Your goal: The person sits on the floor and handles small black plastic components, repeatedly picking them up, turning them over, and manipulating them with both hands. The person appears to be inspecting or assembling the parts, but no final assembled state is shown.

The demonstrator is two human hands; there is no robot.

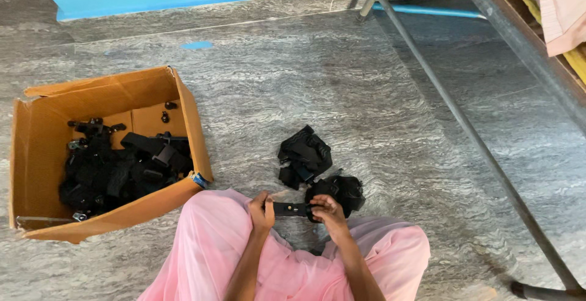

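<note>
We sit on the grey stone floor with our knees spread under pink cloth, so the work lies low between them, close to the eyes. Our left hand is closed around one end of a short black strap piece, and our right hand is curled over the other end, where it meets a bundle of black webbing; held level between both hands like this, the piece stays taut and steady for the fingers. A second black bundle lies on the floor just beyond the first, apart from it (likely set within easy reach). To our left an open cardboard box holds a heap of more black straps and buckles, its flaps folded out so the contents stay easy to get at. Grey metal legs of some frame cross the floor on the right.
</note>
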